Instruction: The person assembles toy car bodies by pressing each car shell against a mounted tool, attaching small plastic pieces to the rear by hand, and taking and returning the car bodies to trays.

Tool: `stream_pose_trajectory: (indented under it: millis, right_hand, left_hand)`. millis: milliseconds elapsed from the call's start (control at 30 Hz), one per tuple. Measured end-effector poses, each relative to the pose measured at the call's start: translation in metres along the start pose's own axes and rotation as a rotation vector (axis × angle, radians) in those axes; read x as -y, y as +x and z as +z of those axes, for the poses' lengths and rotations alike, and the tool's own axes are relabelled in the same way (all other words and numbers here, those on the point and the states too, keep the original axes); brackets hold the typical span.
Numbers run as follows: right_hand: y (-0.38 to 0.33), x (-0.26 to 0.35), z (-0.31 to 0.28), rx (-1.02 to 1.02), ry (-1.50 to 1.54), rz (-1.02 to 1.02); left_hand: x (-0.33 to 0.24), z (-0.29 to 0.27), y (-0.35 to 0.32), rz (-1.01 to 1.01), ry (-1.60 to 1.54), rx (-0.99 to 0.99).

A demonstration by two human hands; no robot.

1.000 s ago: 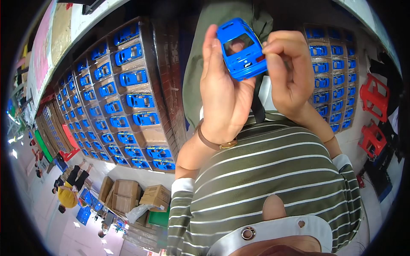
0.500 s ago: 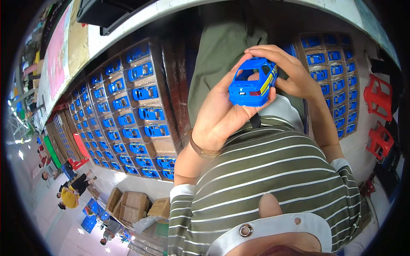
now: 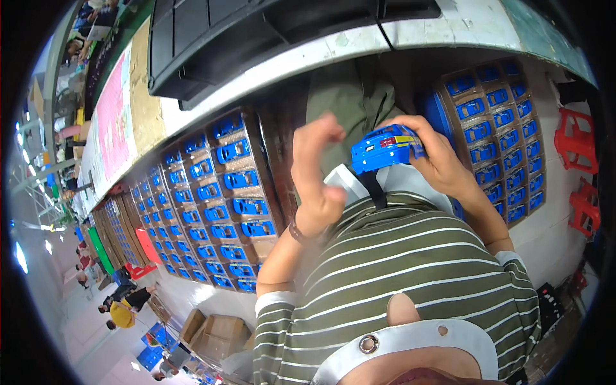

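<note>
A blue toy car body (image 3: 382,151) with a yellow side stripe and red rear lights is tilted in front of my lap. My right hand (image 3: 433,151) grips it from the right side, fingers over the top and thumb lower down. Off to the left of the car, apart from it, my left hand (image 3: 314,179) is slightly blurred. Its thumb and forefinger are spread with a gap between them, and nothing shows in it.
A large divided tray (image 3: 221,212) of blue car bodies stands to the left, and another tray (image 3: 491,131) to the right. Beyond my knees runs the worktable edge (image 3: 308,67), bearing a black bin (image 3: 256,38). Red stools (image 3: 575,141) stand far right.
My left hand has let go of the car body and moved left. The car has turned in my right hand and dropped slightly. More of the worktable and black bin shows.
</note>
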State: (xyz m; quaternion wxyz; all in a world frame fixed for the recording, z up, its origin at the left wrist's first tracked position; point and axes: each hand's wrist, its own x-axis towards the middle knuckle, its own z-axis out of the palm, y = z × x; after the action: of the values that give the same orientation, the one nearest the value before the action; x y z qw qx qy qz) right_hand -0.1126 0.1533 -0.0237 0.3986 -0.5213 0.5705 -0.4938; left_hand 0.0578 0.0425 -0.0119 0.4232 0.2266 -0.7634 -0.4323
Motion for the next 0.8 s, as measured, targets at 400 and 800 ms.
stream_pose_trajectory:
  millis: [400, 800]
  right_hand:
    - [0.009, 0.058, -0.048, -0.061, 0.192, 0.064]
    - [0.074, 0.12, -0.102, -0.385, -0.364, -0.36]
  left_hand:
    - [-0.034, 0.01, 0.07, -0.181, -0.29, 0.291]
    - [-0.044, 0.041, 0.164, -0.803, -1.022, 0.218]
